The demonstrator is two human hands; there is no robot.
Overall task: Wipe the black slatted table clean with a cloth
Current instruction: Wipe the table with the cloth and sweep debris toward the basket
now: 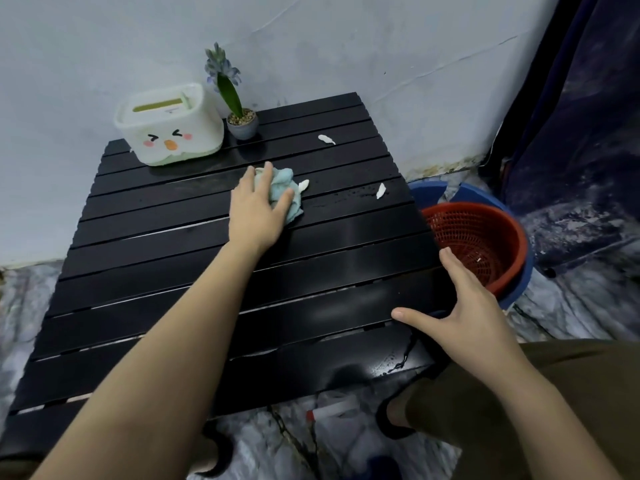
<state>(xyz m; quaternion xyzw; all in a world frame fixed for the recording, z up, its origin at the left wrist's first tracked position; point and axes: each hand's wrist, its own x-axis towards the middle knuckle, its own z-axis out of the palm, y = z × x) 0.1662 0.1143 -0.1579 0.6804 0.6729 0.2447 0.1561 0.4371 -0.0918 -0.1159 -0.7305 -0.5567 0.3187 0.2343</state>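
The left hand (258, 211) is reaching out over the middle of the black slatted table (156, 282), palm down, fingers spread and pressing a bunched pale blue cloth (289, 188) flat against the slats. The fingers are lying loosely over the top of the cloth rather than curling around it, so the hand is pushing on it more than clutching it. The cloth is sticking out past the fingertips on the far and right sides.

The right hand (471, 310) is resting open at the table's right edge, thumb stretched out across the top and fingers splayed toward the side, holding nothing.

Three small white scraps are lying on the table: one (303, 185) just beside the cloth, another (381, 191) farther right, and a third (326, 139) nearer the wall. A white tissue box with a cartoon face (169, 124) and a small potted plant (239, 112) are standing at the far end. A red basket (479, 242) is sitting on the floor beside the table's right edge.
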